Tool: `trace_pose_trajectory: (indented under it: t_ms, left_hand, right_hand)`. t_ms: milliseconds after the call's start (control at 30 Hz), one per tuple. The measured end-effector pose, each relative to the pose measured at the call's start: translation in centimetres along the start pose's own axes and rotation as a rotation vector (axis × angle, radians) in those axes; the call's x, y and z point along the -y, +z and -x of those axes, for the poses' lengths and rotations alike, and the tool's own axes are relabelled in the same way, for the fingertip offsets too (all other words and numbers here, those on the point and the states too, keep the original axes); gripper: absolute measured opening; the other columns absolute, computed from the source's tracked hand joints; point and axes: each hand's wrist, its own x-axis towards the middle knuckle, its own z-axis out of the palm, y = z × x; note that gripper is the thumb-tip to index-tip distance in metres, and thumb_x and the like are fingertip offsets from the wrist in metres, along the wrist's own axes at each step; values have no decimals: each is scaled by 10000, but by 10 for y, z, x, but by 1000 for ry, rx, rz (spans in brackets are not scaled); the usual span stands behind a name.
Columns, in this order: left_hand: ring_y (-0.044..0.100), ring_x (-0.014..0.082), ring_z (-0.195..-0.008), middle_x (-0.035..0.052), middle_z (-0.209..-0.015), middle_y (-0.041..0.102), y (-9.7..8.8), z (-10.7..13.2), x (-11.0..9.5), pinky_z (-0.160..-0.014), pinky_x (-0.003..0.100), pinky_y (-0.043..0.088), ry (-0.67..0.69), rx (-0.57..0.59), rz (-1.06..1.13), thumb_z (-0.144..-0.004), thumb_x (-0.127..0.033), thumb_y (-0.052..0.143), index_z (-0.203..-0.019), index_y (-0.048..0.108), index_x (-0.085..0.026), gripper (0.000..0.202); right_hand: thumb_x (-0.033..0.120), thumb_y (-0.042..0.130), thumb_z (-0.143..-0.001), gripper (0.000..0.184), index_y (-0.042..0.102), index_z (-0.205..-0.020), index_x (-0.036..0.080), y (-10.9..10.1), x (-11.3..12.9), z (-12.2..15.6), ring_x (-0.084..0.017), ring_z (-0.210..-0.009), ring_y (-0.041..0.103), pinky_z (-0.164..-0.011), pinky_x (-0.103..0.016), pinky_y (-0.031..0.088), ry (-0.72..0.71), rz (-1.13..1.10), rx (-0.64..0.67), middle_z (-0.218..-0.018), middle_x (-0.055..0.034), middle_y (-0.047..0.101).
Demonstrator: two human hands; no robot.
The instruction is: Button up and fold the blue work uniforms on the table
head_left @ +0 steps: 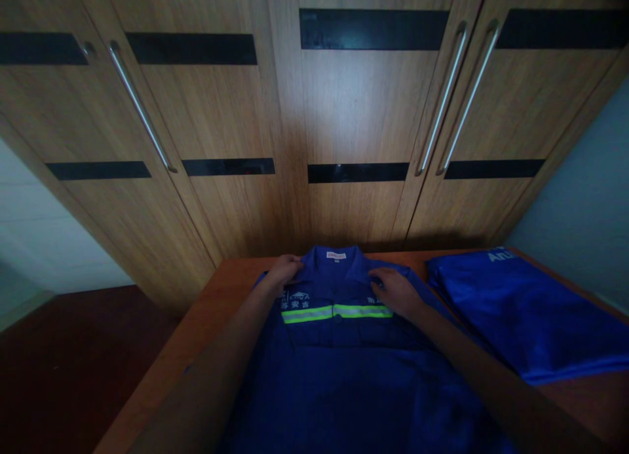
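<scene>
A dark blue work jacket (pixel 339 375) lies front up on an orange-brown wooden table (pixel 196 342), its collar pointing away from me. Yellow-green and grey reflective strips cross the chest, with white lettering above them, and a small white label shows inside the neck. At the left side of the collar, my left hand (pixel 284 270) has its fingers closed on the cloth near the shoulder. My right hand (pixel 394 290) pinches the fabric by the right collar and shoulder, fingers bent. My forearms cover parts of both sleeves.
Right of the jacket, a brighter blue folded cloth item (pixel 525 316) with white letters rests on the table. A tall wooden wardrobe (pixel 354 120) with metal handles and black strips stands directly behind the table. A pale wall (pixel 584 198) is at the right.
</scene>
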Motion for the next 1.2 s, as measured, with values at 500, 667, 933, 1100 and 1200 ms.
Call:
trace_pose_trajectory:
  t_ms: [500, 667, 933, 1100, 1200]
  left_hand:
    - [646, 123, -841, 59, -961, 651, 3, 11, 6, -779, 254, 548, 21, -7, 516, -778, 13, 518, -1046, 541, -169, 325]
    - [646, 128, -743, 34, -879, 658, 2, 14, 2, -691, 265, 551, 87, 1, 401, -743, 0, 542, -1120, 530, -189, 422]
    - [659, 182, -838, 63, -921, 686, -7, 10, 2, -767, 326, 534, 194, -73, -43, -720, -37, 549, -1214, 518, -183, 516]
    - [432, 297, -1245, 113, -1220, 574, -11, 7, 5, -1052, 417, 319, 342, -212, -462, -727, -88, 545, -1115, 615, -201, 410]
    - [429, 286, -1244, 120, -1238, 561, -14, -1, 4, -1063, 398, 293, 396, -179, -640, -767, -129, 519, -1113, 624, -191, 367]
  right_hand:
    - [191, 485, -813, 326, 636, -1101, 168, -4, -2, 1, -212, -1115, 559, -1004, -327, 376, -44, -35, 19, -1153, -92, 646]
    - [201, 486, -810, 338, 635, -1110, 159, -2, -8, -5, -214, -1106, 574, -996, -327, 391, -18, -55, 15, -1160, -94, 651]
    - [170, 470, -807, 284, 658, -1013, 229, -5, -19, -18, -147, -880, 668, -788, -225, 497, 69, -168, 2, -997, -3, 715]
    - [193, 469, -832, 305, 641, -1083, 221, -5, -25, -30, -191, -1018, 626, -909, -292, 453, 122, -113, -41, -1094, -48, 684]
    - [257, 537, -821, 363, 598, -1165, 160, -4, -27, -42, -234, -1151, 541, -991, -333, 388, 127, -73, -60, -1214, -110, 615]
